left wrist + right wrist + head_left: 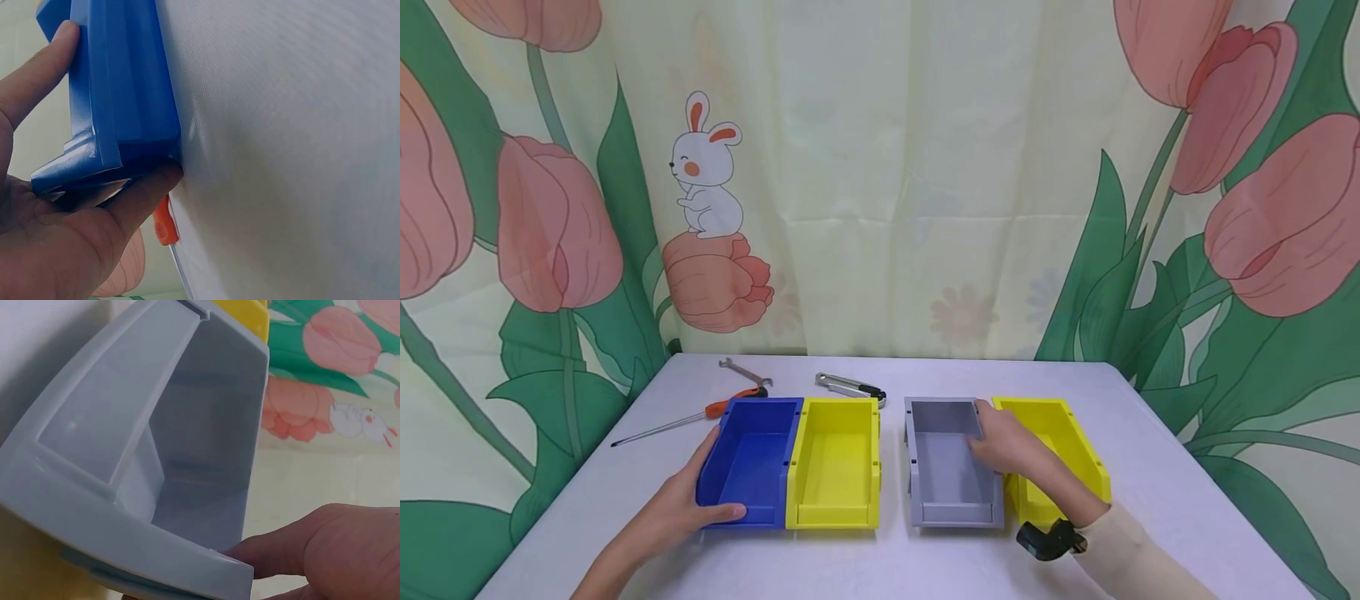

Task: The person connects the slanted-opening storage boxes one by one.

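My left hand [681, 500] holds the blue storage bin [752, 467] at its left side, thumb over the front lip. In the left wrist view, the thumb and a finger span the corner of that blue bin [125, 81]. A yellow bin [838, 467] stands side by side with the blue one. Farther right, my right hand [1011, 442] grips the right wall of a grey bin [951, 467], thumb inside. In the right wrist view the grey bin [206, 425] appears empty. Another yellow bin [1063, 425] sits right of it, partly hidden by my right forearm.
Behind the blue bin lie an orange-handled screwdriver [718, 408] and a wrench [745, 372]. A utility knife [850, 387] lies behind the left yellow bin. A gap separates that bin from the grey one. A printed curtain [865, 183] hangs behind the white table [895, 550].
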### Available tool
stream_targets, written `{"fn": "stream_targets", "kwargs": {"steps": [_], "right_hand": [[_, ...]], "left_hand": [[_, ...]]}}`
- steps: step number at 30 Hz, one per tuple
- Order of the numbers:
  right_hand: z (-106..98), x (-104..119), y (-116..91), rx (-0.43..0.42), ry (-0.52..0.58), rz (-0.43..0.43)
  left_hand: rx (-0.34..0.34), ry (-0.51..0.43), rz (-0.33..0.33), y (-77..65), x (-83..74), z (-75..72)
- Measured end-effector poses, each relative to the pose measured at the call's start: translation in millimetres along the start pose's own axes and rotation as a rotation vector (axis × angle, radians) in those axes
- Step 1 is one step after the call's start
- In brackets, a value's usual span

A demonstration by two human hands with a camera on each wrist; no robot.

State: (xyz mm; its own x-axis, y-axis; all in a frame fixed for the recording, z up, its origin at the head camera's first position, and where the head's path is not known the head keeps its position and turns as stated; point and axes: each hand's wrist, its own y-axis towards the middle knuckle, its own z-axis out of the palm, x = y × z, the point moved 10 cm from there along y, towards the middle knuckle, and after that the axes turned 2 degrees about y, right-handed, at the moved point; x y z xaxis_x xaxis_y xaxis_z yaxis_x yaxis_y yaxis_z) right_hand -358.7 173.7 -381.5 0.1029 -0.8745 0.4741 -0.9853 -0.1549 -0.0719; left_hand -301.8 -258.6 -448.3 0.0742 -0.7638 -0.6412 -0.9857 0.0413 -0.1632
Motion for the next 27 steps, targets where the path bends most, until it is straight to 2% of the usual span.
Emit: {"fn": "stream_targets", "kwargs": {"steps": [8, 17, 27], "right_hand": [[0, -7, 4, 0.001, 0.007, 0.034], [-5, -10, 5, -0.028, 0.047, 0.016], [-8, -13, 7, -0.020, 0.128, 0.022]], "left_hand": [[-0.005, 0.006, -0.005, 0.2, 0.3, 0.5], [-0.008, 0.012, -0.013, 0.1, 1.1, 0.8], [-0.002, 0.004, -0.023, 0.2, 0.0, 0.4]]}}
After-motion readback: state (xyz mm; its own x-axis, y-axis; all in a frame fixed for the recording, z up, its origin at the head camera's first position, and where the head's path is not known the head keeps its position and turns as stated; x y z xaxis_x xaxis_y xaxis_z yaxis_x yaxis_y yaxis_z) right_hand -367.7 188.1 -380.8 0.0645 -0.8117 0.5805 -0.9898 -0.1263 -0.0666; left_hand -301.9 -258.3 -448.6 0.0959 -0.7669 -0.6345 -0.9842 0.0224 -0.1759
